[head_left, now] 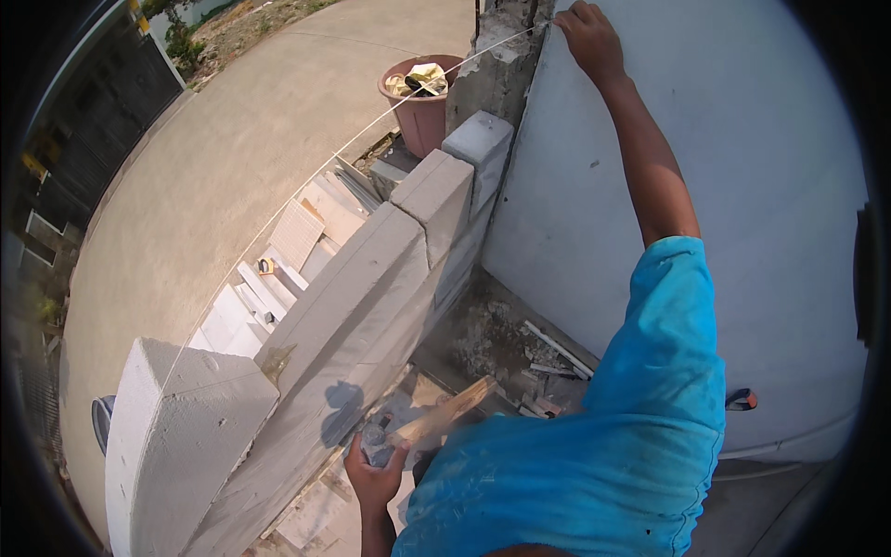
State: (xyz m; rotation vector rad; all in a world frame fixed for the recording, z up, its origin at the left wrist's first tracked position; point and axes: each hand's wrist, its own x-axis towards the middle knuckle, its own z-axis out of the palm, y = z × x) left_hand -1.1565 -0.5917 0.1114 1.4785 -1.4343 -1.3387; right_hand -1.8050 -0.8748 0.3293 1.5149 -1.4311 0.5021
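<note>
My right hand [591,42] reaches far up to the white wall beside a broken concrete pillar edge, its fingers pinched where a thin white string [388,113] ends. The string runs taut from there, down and left past the outer side of a low wall of pale blocks [348,278], toward a tilted block [204,395] at the near left. Low by the wall's inner side, my left hand [376,478] is closed around a grey, rough lump [377,444], perhaps a stone; its exact kind is unclear. A wooden board [450,408] lies just beyond it.
A reddish-brown tub [419,116] with rubbish stands outside the wall's far end. Tiles and boards [297,232] lie along the outer side. Rubble and white pipes [557,348] lie on the inside floor. An orange-and-black handled object [741,399] is at the right.
</note>
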